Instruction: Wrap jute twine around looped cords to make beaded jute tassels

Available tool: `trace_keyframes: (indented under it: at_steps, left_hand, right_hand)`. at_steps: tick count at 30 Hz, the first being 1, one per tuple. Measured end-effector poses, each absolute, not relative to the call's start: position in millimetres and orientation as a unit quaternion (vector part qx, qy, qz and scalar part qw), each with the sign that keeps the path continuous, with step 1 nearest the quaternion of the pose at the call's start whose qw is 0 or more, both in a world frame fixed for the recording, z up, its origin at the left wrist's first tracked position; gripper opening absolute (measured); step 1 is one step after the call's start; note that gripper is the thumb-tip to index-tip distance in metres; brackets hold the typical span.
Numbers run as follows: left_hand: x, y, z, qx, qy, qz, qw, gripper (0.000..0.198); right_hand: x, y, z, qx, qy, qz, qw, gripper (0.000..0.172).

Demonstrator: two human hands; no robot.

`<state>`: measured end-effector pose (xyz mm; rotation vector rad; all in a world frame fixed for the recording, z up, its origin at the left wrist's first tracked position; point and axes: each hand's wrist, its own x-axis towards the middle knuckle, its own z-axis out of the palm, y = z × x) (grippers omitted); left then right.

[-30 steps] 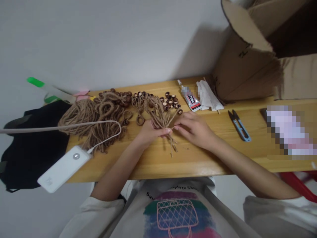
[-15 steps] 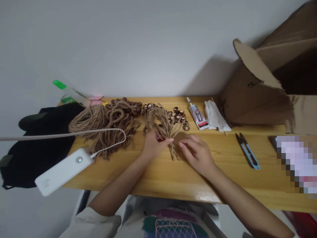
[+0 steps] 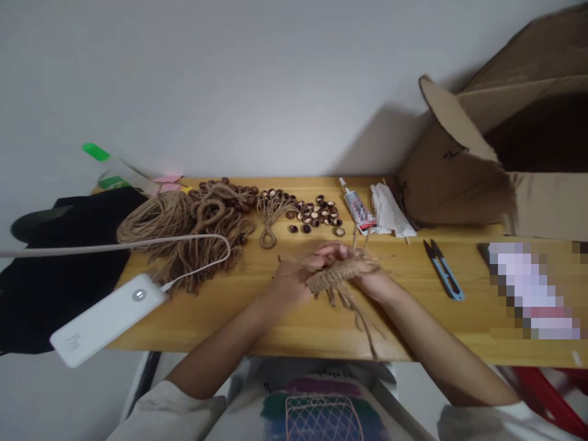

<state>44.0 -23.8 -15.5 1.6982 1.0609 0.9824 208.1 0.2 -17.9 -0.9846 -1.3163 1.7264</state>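
Note:
A coiled jute cord piece (image 3: 333, 277) with loose strands hanging from it lies between my two hands above the front of the table. My right hand (image 3: 377, 283) is closed around its right end, with the fingers curled behind the coil. At the coil's left end is my left hand (image 3: 290, 283), touching or very near it; motion smears its fingers, so I cannot tell its grip. Beyond the hands lie a looped jute tassel (image 3: 267, 236) and several brown nut-shell halves (image 3: 324, 214).
A pile of jute cord (image 3: 156, 223) and a white power bank (image 3: 108, 320) with a cable are at left. A glue tube (image 3: 357, 208), white tissue (image 3: 390, 211), thread snips (image 3: 444, 271) and a cardboard box (image 3: 441, 177) stand or lie at right.
The jute piece has come toward me and turned, showing its coiled side. My right hand has moved in and taken hold of it. The looped tassel behind is now uncovered.

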Motion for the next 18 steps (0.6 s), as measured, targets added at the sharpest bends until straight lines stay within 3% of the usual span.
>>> trace_keyframes:
  at_steps: [5,8,11,18]
  left_hand:
    - [48.7,-29.8,-7.8,0.663,0.44,0.399,0.455,0.019]
    - [55.2,-31.7,3.3,0.569,0.403,0.391,0.601,0.032]
    - [61.7,-31.3,18.4,0.491,0.352,0.367,0.708,0.031]
    - [69.3,-35.5,40.5,0.411,0.349,0.383,0.75,0.029]
  right_hand:
    - [206.3,3.9,-6.8,-0.358,-0.435,0.75,0.347,0.047]
    - [209.4,4.3,-2.2,-0.339,-0.408,0.774,0.346,0.036]
    - [212.0,5.9,9.0,-0.319,-0.384,0.8,0.333,0.038]
    - [204.8,9.4,30.7,-0.343,-0.349,0.813,0.316,0.032]
